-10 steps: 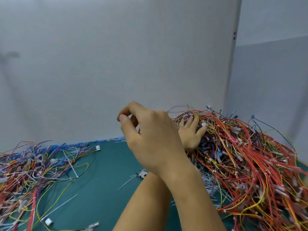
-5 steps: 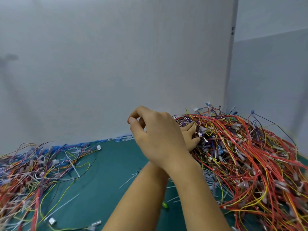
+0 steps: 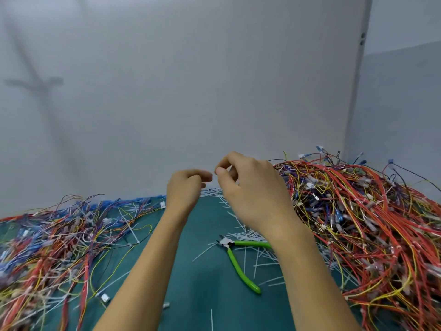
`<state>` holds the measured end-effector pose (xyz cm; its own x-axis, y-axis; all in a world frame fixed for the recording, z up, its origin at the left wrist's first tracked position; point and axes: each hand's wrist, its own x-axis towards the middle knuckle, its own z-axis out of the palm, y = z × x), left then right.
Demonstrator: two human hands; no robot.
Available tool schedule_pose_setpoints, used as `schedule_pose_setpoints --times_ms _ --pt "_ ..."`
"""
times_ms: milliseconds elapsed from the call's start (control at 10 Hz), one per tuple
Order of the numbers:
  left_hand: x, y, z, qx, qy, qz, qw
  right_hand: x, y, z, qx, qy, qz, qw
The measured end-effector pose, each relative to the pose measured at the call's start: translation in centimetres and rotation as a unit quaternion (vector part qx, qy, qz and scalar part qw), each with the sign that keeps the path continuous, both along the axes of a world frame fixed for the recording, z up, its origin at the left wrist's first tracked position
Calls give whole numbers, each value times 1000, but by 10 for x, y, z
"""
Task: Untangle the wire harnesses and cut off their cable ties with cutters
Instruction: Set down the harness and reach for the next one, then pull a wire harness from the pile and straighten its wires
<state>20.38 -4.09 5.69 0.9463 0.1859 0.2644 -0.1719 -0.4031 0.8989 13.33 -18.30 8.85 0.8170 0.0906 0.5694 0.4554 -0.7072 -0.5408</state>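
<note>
Backed straight along the far edge of the teal tabletop (image 3: 205, 295) by a plain pale grey wall (image 3: 191, 80), matte and softly, evenly lit, marked with 1 faint cross-shaped shadow (image 3: 35, 82) high above the tabletop's left end. Closed off above the tabletop's right end by 1 slim vertical strip (image 3: 355, 103) carrying 2 small dark fittings (image 3: 362, 39) near its top. Continued beyond that strip, still over the tabletop's right end, by a side panel (image 3: 405, 115), lighter in its upper band and duller grey below.
</note>
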Motion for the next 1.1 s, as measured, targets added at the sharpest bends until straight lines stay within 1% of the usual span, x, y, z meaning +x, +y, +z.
schedule_pose_setpoints --times_ms 100,200,300,500,600,700,800,900,1000,1100 --pt "-1 42 -20 25 18 96 995 1 6 -3 -26 20 2 999" --pt "-6 85 -41 159 85 208 961 1 11 -8 -71 41 7 997" --pt "-10 107 -50 246 145 266 921 1 16 -11 -105 67 22 992" --pt "-16 126 -66 289 304 233 877 -1 22 -12 -134 91 42 986" --pt "-14 140 -76 324 337 212 858 -2 24 -12 -142 95 41 985" --pt "-13 151 -74 298 293 246 875 -2 25 -13 -147 94 40 984" --pt "-16 160 -70 285 241 306 876 -1 26 -13 -151 94 36 983" --pt "-14 168 -72 287 236 313 874 -1 26 -13 -153 95 37 983" --pt "-13 171 -70 271 223 285 892 -2 27 -12 -154 95 41 983" --pt "-15 167 -67 240 205 301 900 -3 29 -12 -156 97 45 982"
